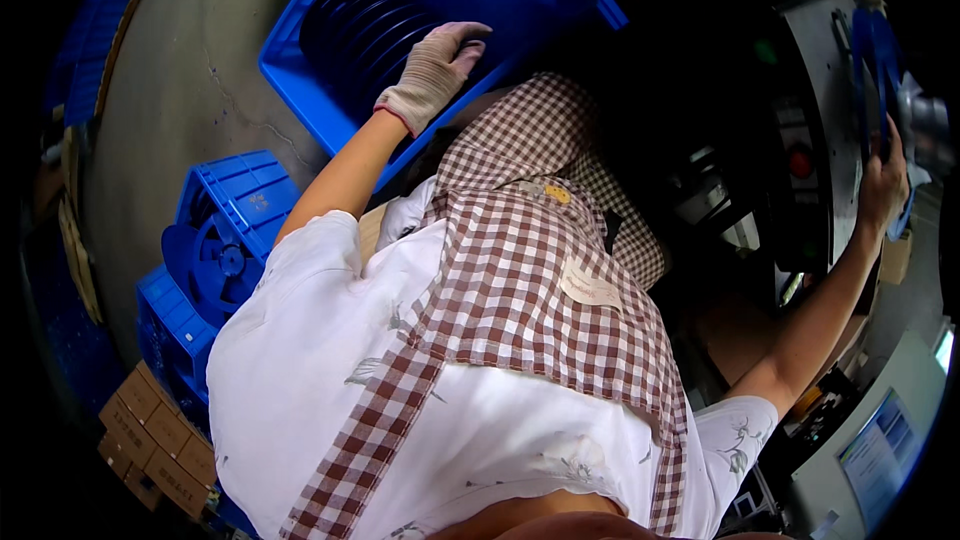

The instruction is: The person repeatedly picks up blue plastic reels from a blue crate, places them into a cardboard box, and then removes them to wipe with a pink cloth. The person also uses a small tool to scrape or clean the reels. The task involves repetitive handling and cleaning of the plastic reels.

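Note:
My left hand, in a pale knitted glove with a red cuff, is over a blue crate. Its thumb and fingers stand apart with nothing seen between them. Beside it in the crate is a row of dark blue round plastic parts, packed closely together. Far out to the right, my bare right hand grips the lower edge of a blue round plastic part. That part is upright and seen nearly edge-on, in front of a grey machine panel. Its exact kind is hard to make out.
Left of me stand more blue crates, with a blue spoked wheel-like part against them. Brown cartons are stacked at the lower left. A dark machine with a red button is at the right. A board with a blue sheet stands lower right.

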Available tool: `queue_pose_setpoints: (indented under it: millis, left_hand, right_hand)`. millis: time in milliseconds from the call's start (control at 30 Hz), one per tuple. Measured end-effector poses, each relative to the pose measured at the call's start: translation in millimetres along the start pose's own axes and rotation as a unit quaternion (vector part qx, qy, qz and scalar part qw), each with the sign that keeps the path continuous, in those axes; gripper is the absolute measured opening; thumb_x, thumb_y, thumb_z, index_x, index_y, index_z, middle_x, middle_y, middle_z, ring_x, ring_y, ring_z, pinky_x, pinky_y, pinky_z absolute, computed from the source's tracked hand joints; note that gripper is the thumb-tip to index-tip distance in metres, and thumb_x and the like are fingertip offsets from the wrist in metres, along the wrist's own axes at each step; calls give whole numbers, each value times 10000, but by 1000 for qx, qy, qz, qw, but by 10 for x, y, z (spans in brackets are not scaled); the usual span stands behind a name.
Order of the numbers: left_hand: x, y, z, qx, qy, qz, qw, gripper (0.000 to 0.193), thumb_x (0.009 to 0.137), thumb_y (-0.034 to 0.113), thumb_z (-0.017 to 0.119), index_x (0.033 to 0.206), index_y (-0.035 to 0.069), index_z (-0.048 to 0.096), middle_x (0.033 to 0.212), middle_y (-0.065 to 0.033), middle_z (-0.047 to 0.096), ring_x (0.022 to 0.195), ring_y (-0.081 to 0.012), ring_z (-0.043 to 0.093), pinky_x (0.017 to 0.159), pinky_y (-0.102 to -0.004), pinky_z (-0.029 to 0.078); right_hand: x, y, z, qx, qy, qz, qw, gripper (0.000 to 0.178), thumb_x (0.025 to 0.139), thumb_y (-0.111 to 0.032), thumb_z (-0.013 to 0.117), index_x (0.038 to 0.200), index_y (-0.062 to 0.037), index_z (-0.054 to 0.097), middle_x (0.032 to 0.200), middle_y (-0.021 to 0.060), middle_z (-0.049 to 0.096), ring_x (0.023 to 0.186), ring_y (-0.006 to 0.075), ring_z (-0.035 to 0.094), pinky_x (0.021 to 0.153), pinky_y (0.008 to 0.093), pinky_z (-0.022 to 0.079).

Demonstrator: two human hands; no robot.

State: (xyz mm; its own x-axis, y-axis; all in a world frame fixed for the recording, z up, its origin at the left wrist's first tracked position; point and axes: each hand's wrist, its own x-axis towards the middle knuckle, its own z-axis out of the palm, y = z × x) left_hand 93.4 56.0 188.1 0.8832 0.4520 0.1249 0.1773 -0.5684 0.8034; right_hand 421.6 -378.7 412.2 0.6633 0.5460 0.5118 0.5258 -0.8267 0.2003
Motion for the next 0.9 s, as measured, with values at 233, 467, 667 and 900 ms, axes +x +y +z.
queue_pose_setpoints:
  millis: [233,467,667,900]
  left_hand:
    - [581,-1421,-281,259,-17,-177,949,465,865,311,582,1282,136,470,1212,-168,570,1104,-339,556,945,-408,447]
    - [1010,-1598,-333,385,9,-153,910,606,837,321,616,1338,71,386,1323,-127,489,1245,-294,440,1014,-421,384]
    - [994,-1805,-77,433,71,-108,892,634,817,385,628,1324,74,409,1335,-99,473,1242,-271,432,1018,-430,353]
    - [778,-1662,-67,445,99,-83,886,499,830,370,618,1235,102,498,1247,-97,537,1190,-288,480,986,-439,385]
  right_hand:
    - [-420,865,-143,-62,-79,113,988,315,944,-330,507,1241,-242,560,954,161,666,869,353,649,699,420,495]
    - [-1122,1298,22,-77,0,123,989,280,937,-319,528,1171,-193,614,975,127,675,859,343,646,697,405,501]
    - [-1389,1624,-86,-221,92,63,969,207,935,-275,547,1092,-210,664,871,84,681,740,282,639,632,397,489]
    - [-1881,355,-1235,-126,163,24,978,181,928,-85,544,1049,-16,661,962,115,688,796,243,655,683,351,510]
